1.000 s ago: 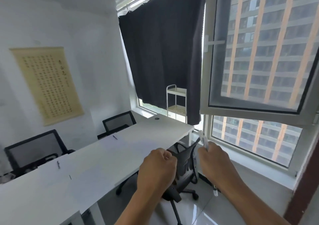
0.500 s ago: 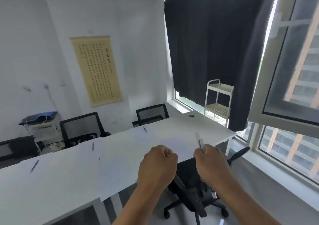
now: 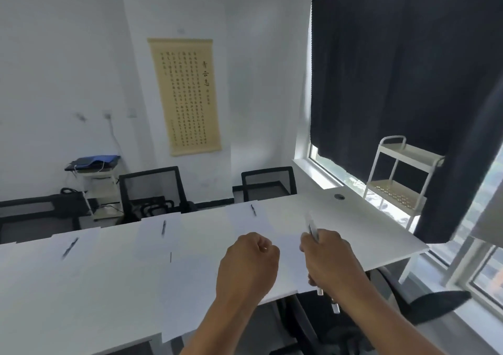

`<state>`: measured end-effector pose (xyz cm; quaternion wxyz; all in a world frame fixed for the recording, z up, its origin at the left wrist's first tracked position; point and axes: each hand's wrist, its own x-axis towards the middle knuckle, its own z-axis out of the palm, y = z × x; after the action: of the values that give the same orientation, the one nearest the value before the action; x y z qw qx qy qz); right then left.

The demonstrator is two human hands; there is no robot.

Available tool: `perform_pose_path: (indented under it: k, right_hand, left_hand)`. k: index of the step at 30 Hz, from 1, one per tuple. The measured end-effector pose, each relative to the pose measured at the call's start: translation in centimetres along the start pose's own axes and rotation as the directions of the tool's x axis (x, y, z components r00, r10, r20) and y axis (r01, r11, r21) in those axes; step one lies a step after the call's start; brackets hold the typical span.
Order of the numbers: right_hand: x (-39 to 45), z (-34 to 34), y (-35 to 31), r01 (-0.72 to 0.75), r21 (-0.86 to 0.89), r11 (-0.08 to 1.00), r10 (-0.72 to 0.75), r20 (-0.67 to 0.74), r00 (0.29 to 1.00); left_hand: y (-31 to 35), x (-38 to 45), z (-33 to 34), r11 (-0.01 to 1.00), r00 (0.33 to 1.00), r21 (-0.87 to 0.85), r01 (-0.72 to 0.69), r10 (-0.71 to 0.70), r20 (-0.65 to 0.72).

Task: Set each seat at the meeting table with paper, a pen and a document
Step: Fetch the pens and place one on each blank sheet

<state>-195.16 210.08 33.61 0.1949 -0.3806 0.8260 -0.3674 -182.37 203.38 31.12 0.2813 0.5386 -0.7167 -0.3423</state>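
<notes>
- White walls and a long white meeting table (image 3: 367, 234) fill the head view, with a dark curtain (image 3: 402, 82) over the window on the right.
- Above the table's near edge, the right hand (image 3: 330, 259) is clenched round a bundle of pens (image 3: 313, 228); pale tips stick up from the top of the fist and more ends poke out below it.
- Just left of it, the left hand (image 3: 249, 259) is curled into a fist; whether it holds anything cannot be told.
- White paper sheets (image 3: 245, 218) lie in a row along the far side of the table, faint against the top.
- Three dark pens rest on those sheets: one at the right seat (image 3: 253, 209), one at the middle seat (image 3: 163, 227), one further left (image 3: 69, 247), the last blurred.
- A short dark mark (image 3: 170, 257) sits on the table nearer the person; too small to identify.
- Two black mesh chairs (image 3: 152, 188) stand behind the far edge, and another black chair (image 3: 424, 303) is tucked below the near right corner.
- A calligraphy scroll (image 3: 185, 96) hangs on the back wall.
- A white trolley (image 3: 400, 175) stands by the window beyond the table's end.
- A small cart with a blue item (image 3: 95, 161) on top stands against the left wall.
</notes>
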Motion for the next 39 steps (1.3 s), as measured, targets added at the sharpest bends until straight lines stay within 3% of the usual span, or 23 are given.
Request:
perform_pose_path:
  k: [22,29,33,39]
  right_hand:
    - [24.6,14.7,-1.5,0.129,0.036,0.991,-0.133,0.359,0.924]
    - [28.0,18.9,0.4,0.036,0.013,0.999,-0.037,0.495,0.868]
    - [28.7,21.4,1.7,-0.055,0.012,0.998,0.039,0.566,0.823]
    - [29.8,26.1,4.1,-0.121,-0.048,0.992,0.126,0.582,0.803]
  left_hand:
    - [-9.8,21.8,4.7,0.958,0.931,-0.018,0.287,-0.284,-0.228]
    - [-14.7,25.9,7.0,0.943,0.925,-0.062,0.327,-0.333,-0.183]
    - [-17.7,27.5,8.8,0.911,0.908,-0.100,0.399,-0.408,-0.093]
    - [-21.9,29.2,11.1,0.860,0.871,-0.143,0.489,-0.491,0.027]
